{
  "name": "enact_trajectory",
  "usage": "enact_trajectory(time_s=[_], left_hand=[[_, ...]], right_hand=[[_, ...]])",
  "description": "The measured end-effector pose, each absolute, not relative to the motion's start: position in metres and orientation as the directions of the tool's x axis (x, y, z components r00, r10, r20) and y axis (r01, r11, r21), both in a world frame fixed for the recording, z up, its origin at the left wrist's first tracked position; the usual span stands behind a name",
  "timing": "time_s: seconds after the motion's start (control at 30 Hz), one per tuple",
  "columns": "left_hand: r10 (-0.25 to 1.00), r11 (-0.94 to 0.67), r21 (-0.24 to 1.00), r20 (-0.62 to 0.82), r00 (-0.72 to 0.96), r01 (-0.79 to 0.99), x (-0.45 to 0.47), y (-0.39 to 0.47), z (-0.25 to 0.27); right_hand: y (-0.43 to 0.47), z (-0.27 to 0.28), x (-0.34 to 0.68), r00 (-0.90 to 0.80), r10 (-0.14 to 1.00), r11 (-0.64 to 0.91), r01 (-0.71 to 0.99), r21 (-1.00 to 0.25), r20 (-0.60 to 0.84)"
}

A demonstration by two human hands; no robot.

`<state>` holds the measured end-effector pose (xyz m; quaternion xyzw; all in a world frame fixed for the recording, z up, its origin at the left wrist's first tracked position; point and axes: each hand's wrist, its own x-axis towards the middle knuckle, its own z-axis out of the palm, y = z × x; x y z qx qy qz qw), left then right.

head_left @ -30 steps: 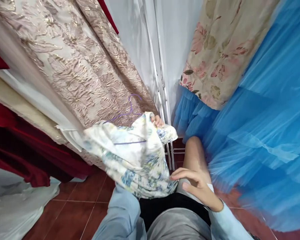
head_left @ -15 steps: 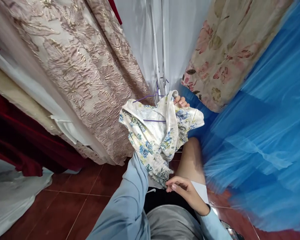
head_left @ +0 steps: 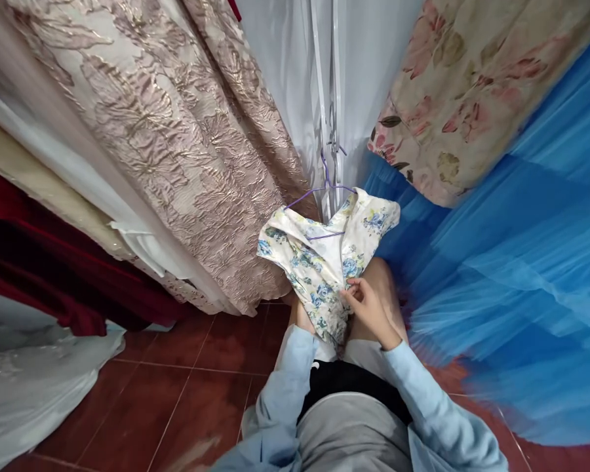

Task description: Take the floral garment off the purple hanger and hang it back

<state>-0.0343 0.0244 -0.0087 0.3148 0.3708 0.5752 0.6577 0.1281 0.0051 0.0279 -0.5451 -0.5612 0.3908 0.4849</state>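
A white short-sleeved blouse (head_left: 319,272) with blue and yellow flowers is spread over a thin purple wire hanger (head_left: 327,183), low in front of me. The hanger's hook overlaps white ribbons (head_left: 335,98) behind it; whether it is caught on them I cannot tell. My right hand (head_left: 366,303) pinches the blouse's front edge between thumb and fingers, around the middle of the garment. Only the wrist of my left hand (head_left: 303,319) shows beside the blouse's lower left edge. Its fingers are hidden behind the cloth.
Pink-gold brocade cloth (head_left: 177,144) hangs on the left, with dark red velvet (head_left: 34,255) farther out. At right hang a floral beige cloth (head_left: 452,111) and blue tulle (head_left: 521,288). Below is a red tiled floor (head_left: 177,393).
My left hand has left the blouse's upper right shoulder and gone down behind it. My right hand has risen from the lower hem to the front edge. The blouse now lies flatter on its hanger.
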Motion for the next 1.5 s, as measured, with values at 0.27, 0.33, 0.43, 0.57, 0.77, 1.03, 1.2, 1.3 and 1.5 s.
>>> enact_trajectory(time_s=[0.27,0.33,0.43,0.57,0.77,1.03,1.2,1.3,1.5], left_hand=[[0.977,0.088,0.950,-0.141,-0.160,-0.300,-0.051,0.016,-0.024],[0.970,0.078,0.962,-0.134,-0.204,-0.260,-0.050,0.018,-0.022],[0.969,0.073,0.965,-0.128,-0.212,-0.250,-0.047,0.020,-0.019],[0.980,0.044,0.977,-0.082,-0.180,-0.208,-0.042,0.018,-0.019],[0.828,-0.274,0.930,0.358,-0.433,0.245,-0.049,0.011,-0.018],[0.798,-0.577,0.630,0.571,0.193,0.520,-0.046,0.009,0.004],[0.756,-0.655,0.584,0.499,0.423,0.480,-0.039,0.027,0.022],[0.785,-0.619,0.629,0.481,0.390,0.470,-0.042,0.038,0.018],[0.898,-0.405,0.792,0.440,0.033,0.457,-0.046,0.077,-0.010]], right_hand=[[0.029,0.010,0.106,0.041,0.991,0.096,0.439,-0.893,0.127],[0.024,0.007,0.104,0.030,0.994,0.083,0.401,-0.912,0.103],[0.017,0.006,0.102,0.013,0.995,0.087,0.350,-0.933,0.097],[0.014,0.009,0.099,0.016,0.996,0.079,0.348,-0.934,0.090],[0.003,0.013,0.105,0.024,0.998,0.044,0.267,-0.963,0.052],[-0.021,0.041,0.117,-0.019,1.000,0.020,0.197,-0.980,0.017],[-0.021,0.042,0.117,-0.044,0.993,0.109,0.061,-0.992,0.106],[-0.015,0.032,0.119,0.043,0.994,0.100,0.038,-0.994,0.102],[-0.005,0.006,0.133,0.112,0.993,-0.028,0.013,-1.000,-0.026]])
